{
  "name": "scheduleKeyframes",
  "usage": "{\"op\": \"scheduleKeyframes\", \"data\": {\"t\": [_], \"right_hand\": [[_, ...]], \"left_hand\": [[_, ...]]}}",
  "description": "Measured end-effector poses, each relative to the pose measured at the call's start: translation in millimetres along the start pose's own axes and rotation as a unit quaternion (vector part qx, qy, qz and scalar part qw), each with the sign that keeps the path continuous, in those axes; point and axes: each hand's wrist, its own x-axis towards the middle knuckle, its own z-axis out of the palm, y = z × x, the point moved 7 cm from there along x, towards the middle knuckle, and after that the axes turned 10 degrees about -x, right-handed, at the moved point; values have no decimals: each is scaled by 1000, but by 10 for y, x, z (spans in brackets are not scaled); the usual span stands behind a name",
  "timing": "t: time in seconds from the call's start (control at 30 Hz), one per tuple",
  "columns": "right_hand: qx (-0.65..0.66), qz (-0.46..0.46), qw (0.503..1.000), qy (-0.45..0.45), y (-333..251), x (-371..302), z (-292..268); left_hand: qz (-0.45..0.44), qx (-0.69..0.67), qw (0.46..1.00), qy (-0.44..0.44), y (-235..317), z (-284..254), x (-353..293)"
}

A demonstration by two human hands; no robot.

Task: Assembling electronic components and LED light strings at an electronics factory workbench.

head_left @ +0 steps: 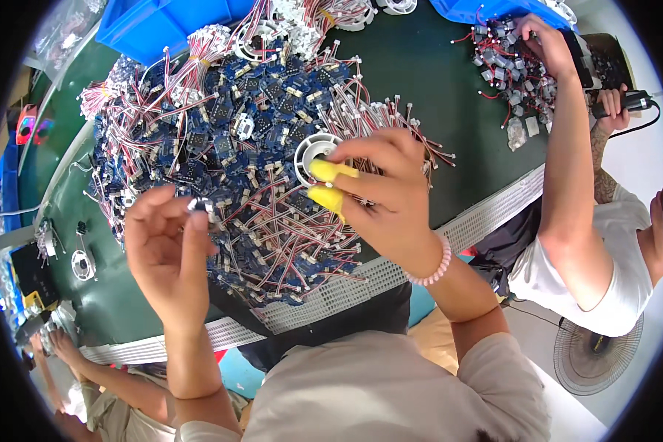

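My left hand (166, 254) is pinching a small dark circuit board with a white connector (201, 208) between thumb and fingers. Opposite it, my right hand (390, 199) has yellow finger cots (325, 197) on two fingers and a pink coiled band at the wrist. Its fingertips grip a white round plastic housing (300, 163) by its right side. Below both hands spreads a heap of small blue circuit boards (221, 140), mixed with short red, white and black connector cables (287, 236).
Blue bins (136, 33) stand along the far side of the green table (114, 306). Bundled cables (199, 62) lie behind the heap. At right, a co-worker's hand (549, 44) reaches into grey wired parts (504, 66). A white perforated strip (331, 298) edges the near side.
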Motion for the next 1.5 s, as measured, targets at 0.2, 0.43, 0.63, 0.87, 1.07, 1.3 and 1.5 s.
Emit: {"op": "scheduleKeyframes", "data": {"t": [0.2,0.43,0.63,0.87,1.07,1.3,1.5], "right_hand": [[87,26,994,-58,-76,60,161],[165,54,981,-86,-87,57,207],[145,27,984,-103,-309,86,221],[106,17,989,-101,-384,94,252],[155,48,980,-115,-296,114,274],[148,12,984,-98,-358,101,270],[-10,-127,991,-47,-543,29,153]], "left_hand": [[-77,-82,992,-55,-241,39,-227],[-88,-150,984,-48,-256,116,-220],[-84,-175,979,-57,-239,174,-195],[-69,-163,981,-78,-275,214,-191],[-130,-154,976,-81,-333,208,-221],[-202,-170,958,-110,-363,236,-224],[-314,-211,918,-117,-456,239,-252]]}}
